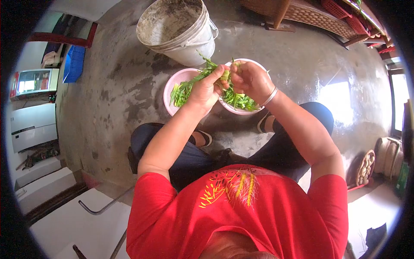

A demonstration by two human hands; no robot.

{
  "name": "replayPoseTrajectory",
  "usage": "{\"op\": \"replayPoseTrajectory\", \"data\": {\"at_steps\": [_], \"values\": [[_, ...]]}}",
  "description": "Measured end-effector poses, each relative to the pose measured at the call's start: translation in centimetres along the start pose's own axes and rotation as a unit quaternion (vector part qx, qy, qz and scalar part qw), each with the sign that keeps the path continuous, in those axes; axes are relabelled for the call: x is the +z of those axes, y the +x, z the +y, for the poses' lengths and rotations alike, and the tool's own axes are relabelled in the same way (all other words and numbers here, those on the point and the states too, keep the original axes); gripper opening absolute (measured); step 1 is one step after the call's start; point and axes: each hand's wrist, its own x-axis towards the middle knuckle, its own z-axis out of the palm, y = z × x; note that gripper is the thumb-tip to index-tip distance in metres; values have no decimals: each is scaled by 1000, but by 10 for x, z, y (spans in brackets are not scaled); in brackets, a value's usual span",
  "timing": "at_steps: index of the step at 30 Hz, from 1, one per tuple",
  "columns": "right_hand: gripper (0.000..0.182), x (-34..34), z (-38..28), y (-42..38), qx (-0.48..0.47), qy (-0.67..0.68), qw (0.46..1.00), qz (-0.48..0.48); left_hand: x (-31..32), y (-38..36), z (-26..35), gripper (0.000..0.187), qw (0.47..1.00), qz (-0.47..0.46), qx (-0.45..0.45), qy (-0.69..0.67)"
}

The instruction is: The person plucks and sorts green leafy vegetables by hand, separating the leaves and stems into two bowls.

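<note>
Between the two baskets, my left hand (208, 89) is closed around a bunch of leafy greens (208, 68), whose leaves stick out past the fingers. Close beside it on the right is my right hand (251, 81), fingers curled and pinched at the stem end of the same greens. Under my left hand, a pink basket (168, 92) holds cut greens (181, 93). A second pink basket (255, 64) with more greens (239, 101) lies below my right hand, which hides part of it.
A dirty white bucket (189, 49) with a handle stands on the concrete floor beyond the baskets. My knees and feet flank the near side. Wicker furniture (310, 17) is at the upper right, a blue crate (74, 64) at the left.
</note>
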Motion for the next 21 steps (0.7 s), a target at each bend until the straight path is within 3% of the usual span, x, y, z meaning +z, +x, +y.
{"op": "replayPoseTrajectory", "data": {"at_steps": [1,5,9,12,14,16,19,21], "values": [[18,-4,-4,1,-6,16,999,-44,-2,0,0,18,1000,-8,-6,-11],[20,-1,-23,0,-80,-86,993,18,-15,9,-6,17,998,23,-20,-50],[24,-17,-41,0,-160,-129,978,43,-40,23,-28,17,970,127,-124,163],[25,-18,-43,-4,-154,-166,972,60,-68,46,-70,20,955,141,-166,202],[24,-20,-42,-3,-146,-183,969,73,-82,62,-98,25,970,84,-166,156],[24,-21,-42,-3,-137,-201,966,83,-72,74,-110,32,937,122,-202,259],[25,-21,-42,1,-115,-347,923,117,-106,90,-138,38,951,130,-100,262],[23,-31,-38,6,-119,-478,862,121,-91,78,-119,40,953,134,-110,247]]}}
